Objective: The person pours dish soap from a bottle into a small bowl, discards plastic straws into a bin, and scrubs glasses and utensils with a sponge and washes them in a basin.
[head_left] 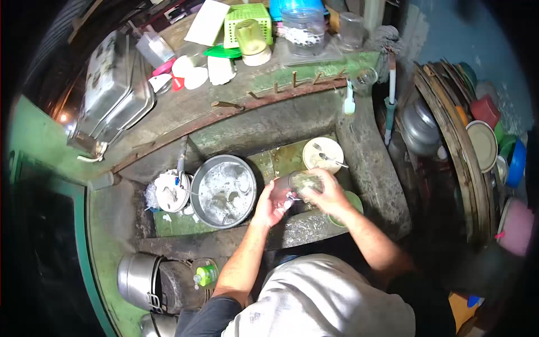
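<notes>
Over the sink's front edge, a clear glass [306, 181] is held tilted between my two hands. My left hand [268, 209] curls round its left side, with a small white bit, perhaps foam or a scrap, near the fingers. My right hand [330, 194] grips the right side, fingers wrapped round the glass. Left of my hands stands a grey metal basin [252, 194] with foamy water and submerged dishes. A cream plate [313, 147] with a fork and other cutlery lies just beyond my right hand. Under my right wrist a green bowl or plate [353, 203] is partly hidden.
White bowls [171, 191] are stacked beneath the tap [181, 163]. Wooden pegs [294, 80] stick up along the back ledge, which carries containers and a green basket [258, 14]. A green soap bottle [206, 274] and metal pots [135, 281] stand below left. Pots and bowls fill a rack [457, 146] at right.
</notes>
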The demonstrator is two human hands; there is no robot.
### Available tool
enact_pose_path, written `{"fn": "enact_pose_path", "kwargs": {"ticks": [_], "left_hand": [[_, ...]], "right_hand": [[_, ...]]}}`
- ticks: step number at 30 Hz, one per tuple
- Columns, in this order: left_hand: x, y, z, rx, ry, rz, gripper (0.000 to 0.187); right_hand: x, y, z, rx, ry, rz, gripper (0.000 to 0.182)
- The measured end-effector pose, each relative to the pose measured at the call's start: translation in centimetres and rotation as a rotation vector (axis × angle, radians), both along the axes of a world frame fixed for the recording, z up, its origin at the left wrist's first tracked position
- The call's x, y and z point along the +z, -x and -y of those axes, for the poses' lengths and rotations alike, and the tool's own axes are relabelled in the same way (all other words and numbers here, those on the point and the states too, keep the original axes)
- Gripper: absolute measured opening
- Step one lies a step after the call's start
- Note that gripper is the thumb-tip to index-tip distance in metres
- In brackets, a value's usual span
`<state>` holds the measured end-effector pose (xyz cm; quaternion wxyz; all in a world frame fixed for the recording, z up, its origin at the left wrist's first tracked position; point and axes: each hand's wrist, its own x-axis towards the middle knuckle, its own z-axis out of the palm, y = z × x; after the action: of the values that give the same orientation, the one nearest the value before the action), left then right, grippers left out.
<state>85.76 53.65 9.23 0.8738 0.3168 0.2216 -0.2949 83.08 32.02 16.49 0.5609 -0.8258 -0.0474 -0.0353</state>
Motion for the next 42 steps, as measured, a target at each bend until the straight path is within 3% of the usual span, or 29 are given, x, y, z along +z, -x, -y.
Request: {"fn": "enact_pose_path", "kwargs": {"ticks": [2,3,4,6,8,12,14,15,16,18,19,20,21,22,24,25,26,27,28,30,31,33,34,36,37,38,40,41,42], "left_hand": [[1.4,0.1,0.1,0.073,-0.014,-0.001,0.046],[0.7,-0.1,-1.0,0.031,0.010,0.052,0.048],[1.0,-0.3,-1.7,0.060,0.013,0.066,0.048],[1.2,-0.2,-2.7,-0.028,-0.063,0.086,0.048],[3.4,0.3,-2.3,-0.134,-0.115,0.050,0.046],[7.5,1.6,-1.3,-0.232,-0.078,0.130,0.049],[10.6,2.3,-2.1,-0.208,-0.094,0.401,0.057],[10.5,2.5,-2.7,-0.257,-0.077,0.505,0.069],[11.5,2.9,-2.4,-0.200,-0.194,0.592,0.073],[10.9,2.3,-3.3,-0.207,-0.233,0.535,0.069],[10.2,2.1,-3.8,-0.218,-0.243,0.454,0.059],[9.5,1.7,-4.3,-0.229,-0.254,0.377,0.057],[8.9,1.5,-5.1,-0.372,-0.188,0.198,0.071],[9.7,1.9,-5.0,-0.385,-0.255,0.228,0.076],[9.1,2.0,-4.6,-0.542,-0.553,0.269,0.076],[10.4,2.5,-4.2,-0.424,-0.566,0.313,0.067],[10.1,2.4,-3.5,-0.424,-0.565,0.314,0.067],[9.6,2.4,-2.4,-0.141,-0.538,0.527,0.060],[9.6,2.3,-2.6,-0.038,-0.525,0.576,0.057],[9.5,2.2,-3.0,0.160,-0.501,0.684,0.051],[9.8,1.8,-3.9,0.089,-0.397,0.485,0.053],[10.1,1.3,-6.5,-0.161,-0.217,0.114,0.059],[10.0,1.7,-6.5,-0.146,-0.217,0.109,0.059],[9.7,2.9,-5.6,-0.255,-0.550,0.379,0.061],[8.5,2.7,-6.2,-0.211,-0.441,0.458,0.057],[8.2,2.5,-6.5,-0.216,-0.433,0.461,0.057],[7.4,2.9,-7.3,-0.148,-0.481,0.600,0.052],[7.1,2.2,-8.6,-0.226,-0.556,0.649,0.053],[7.1,1.5,-10.3,-0.368,-0.495,0.488,0.059]], "right_hand": [[1.3,1.2,-1.9,0.006,-0.078,0.057,0.056],[2.6,1.8,-1.5,0.024,-0.033,0.226,0.052],[2.6,1.9,-0.6,0.022,0.230,0.458,0.046],[2.0,1.8,1.2,0.433,0.385,0.414,0.045],[3.4,1.5,0.4,0.563,0.649,0.486,0.052],[2.9,-0.7,-1.6,0.705,0.620,0.415,0.059],[1.5,-1.5,-1.3,0.714,-0.148,-0.205,0.053],[0.8,-1.3,-1.5,0.560,-0.488,-0.392,0.048],[4.5,-0.6,-2.2,0.510,-0.667,-0.419,0.041],[3.0,0.1,-3.3,0.293,-0.377,-0.276,0.045],[3.8,0.0,-3.2,0.300,-0.374,-0.275,0.045],[5.4,-0.3,-2.7,0.422,0.066,0.145,0.049],[6.3,-0.6,-2.4,0.517,0.511,0.566,0.052],[5.6,-1.0,-2.4,0.708,0.549,0.411,0.057],[4.3,-0.9,-3.1,0.782,0.475,0.479,0.052],[3.6,-0.7,-3.5,0.780,0.476,0.479,0.052],[2.8,-0.4,-4.2,0.687,-0.064,0.075,0.048],[2.4,-0.3,-4.9,0.544,-0.593,-0.331,0.044],[3.0,-0.1,-6.2,0.388,-0.612,-0.188,0.037],[3.2,0.2,-6.8,0.236,-0.263,-0.035,0.038],[3.9,0.0,-6.4,0.251,-0.263,-0.039,0.038],[5.4,-0.6,-5.4,0.602,0.653,0.575,0.044],[5.4,-0.6,-5.7,0.692,0.591,0.496,0.049],[3.3,-0.7,-6.5,0.710,0.405,0.376,0.045],[0.0,-0.8,-7.2,0.760,-0.039,0.132,0.046],[0.2,-1.2,-7.4,0.754,-0.032,0.130,0.046],[0.5,-1.2,-8.2,0.560,-0.533,-0.450,0.033],[0.8,-1.6,-9.0,0.475,-0.501,-0.440,0.025],[0.5,-1.6,-10.5,0.255,-0.488,-0.392,0.021]]}}
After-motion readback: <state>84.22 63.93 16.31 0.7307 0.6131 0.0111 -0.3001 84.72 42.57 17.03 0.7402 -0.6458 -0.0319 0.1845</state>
